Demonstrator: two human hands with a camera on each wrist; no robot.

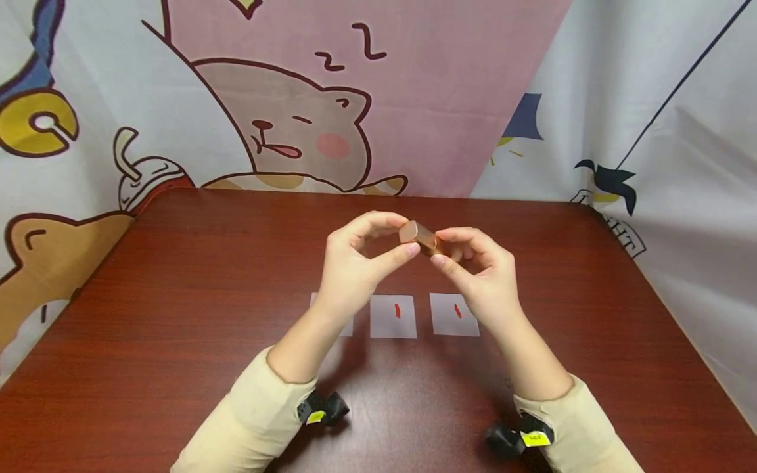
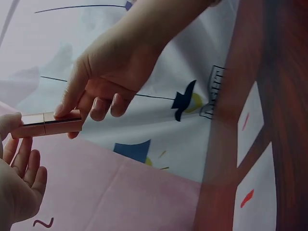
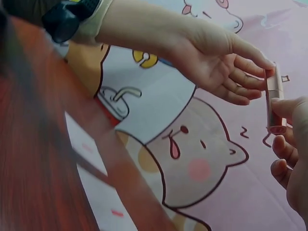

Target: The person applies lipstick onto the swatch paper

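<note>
A rose-gold lipstick tube (image 1: 421,236) is held up over the table between both hands. My left hand (image 1: 353,264) pinches its one end between thumb and fingers, and my right hand (image 1: 489,279) pinches the other end. In the left wrist view the tube (image 2: 36,126) lies nearly level, a seam running round its middle and its two halves meeting. Seen from the right wrist, the tube (image 3: 274,118) stands close to upright. No lipstick bullet shows.
White paper squares lie in a row on the brown table (image 1: 177,315): a middle one (image 1: 384,323) and a right one (image 1: 442,322), each with a red mark, and a left one (image 1: 347,328) partly behind the left hand. A cartoon cloth (image 1: 437,98) hangs behind.
</note>
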